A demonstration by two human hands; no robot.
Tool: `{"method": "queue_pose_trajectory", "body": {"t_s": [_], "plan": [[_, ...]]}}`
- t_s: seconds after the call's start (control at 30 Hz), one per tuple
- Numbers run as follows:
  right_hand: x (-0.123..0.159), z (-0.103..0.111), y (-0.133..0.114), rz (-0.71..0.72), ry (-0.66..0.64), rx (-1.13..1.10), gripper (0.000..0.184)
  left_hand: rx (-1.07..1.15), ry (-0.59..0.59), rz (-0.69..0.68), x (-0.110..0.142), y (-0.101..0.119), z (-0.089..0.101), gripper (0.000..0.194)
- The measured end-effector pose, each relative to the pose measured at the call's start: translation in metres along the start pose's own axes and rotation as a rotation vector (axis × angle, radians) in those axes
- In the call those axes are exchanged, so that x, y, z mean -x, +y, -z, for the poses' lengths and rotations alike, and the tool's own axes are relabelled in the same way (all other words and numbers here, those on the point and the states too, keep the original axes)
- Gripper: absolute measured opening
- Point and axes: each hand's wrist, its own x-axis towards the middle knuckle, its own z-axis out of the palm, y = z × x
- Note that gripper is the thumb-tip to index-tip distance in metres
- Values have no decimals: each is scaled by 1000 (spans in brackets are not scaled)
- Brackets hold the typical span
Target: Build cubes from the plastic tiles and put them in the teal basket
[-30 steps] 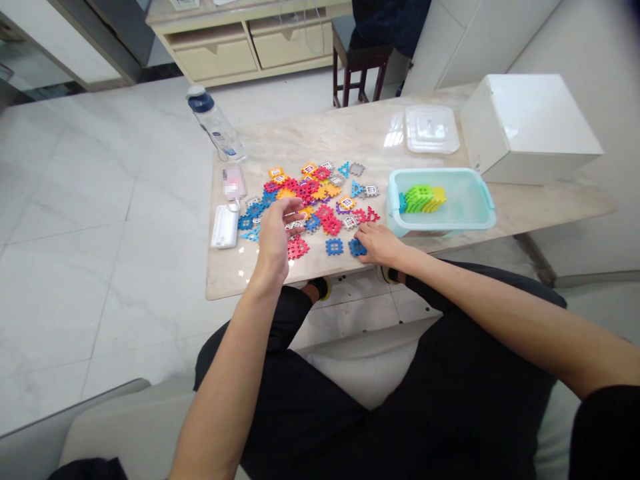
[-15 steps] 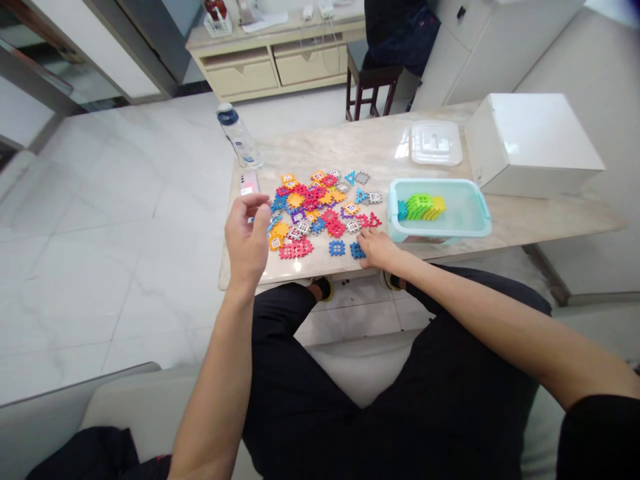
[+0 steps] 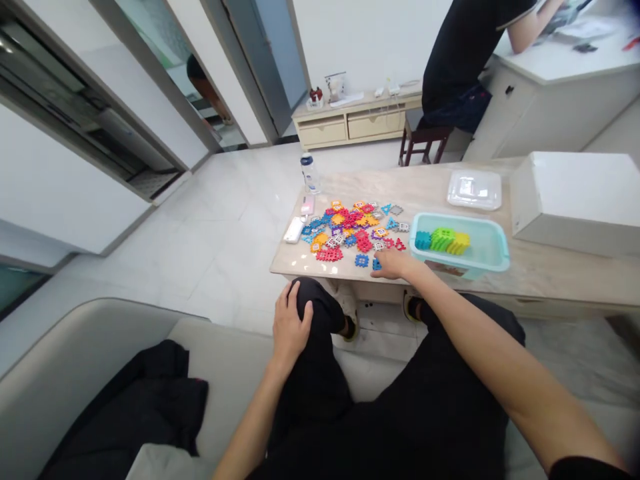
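The blue, square, notch-edged plastic tile (image 3: 377, 265) lies on the pale marbled table (image 3: 425, 183), just right of the frame's centre — at the left edge of your right hand (image 3: 394, 264), which touches it, fingers bent; whether they pinch, I cannot tell. Your left hand (image 3: 291, 323), farther off at lower centre, rests empty — fingers spread — on your black-trousered knee (image 3: 316, 297).

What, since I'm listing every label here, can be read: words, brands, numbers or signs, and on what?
No text can be read in this view.
Water bottle: dark marks on its side, too small to read.
Pink-and-white flat item: too blurred to read.
White slab: no legible print.
Plastic pieces: cut-out patterns; no lettering can be made out.
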Motion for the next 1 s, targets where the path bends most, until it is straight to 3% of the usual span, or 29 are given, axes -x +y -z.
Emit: {"method": "queue_pose_trajectory", "body": {"t_s": [0.2,0.33,0.43,0.53,0.63,0.73,0.87,1.0], "plan": [[4,19,27,-51,25,-46,65,-84,-54,1,3,-2,-38,65],[10,24,40,-74,28,-66,65,-160,-36,-8,-18,-9,-42,51],[15,23,40,-53,6,-81,62,-152,-150,-82,-72,-15,-38,29],[18,18,35,-1,7,-136,58,-72,-186,-94,-150,-16,-44,25],[20,10,29,43,-4,-154,50,-69,-176,-96,-232,-17,-64,31],[20,5,24,41,-77,-148,46,-74,-200,-95,-298,-23,-93,40],[20,1,20,-32,-92,-156,46,-41,-292,-108,-352,-46,-126,56],[19,5,19,-43,-91,-155,53,-5,-369,-88,-370,-75,-144,74]]}}
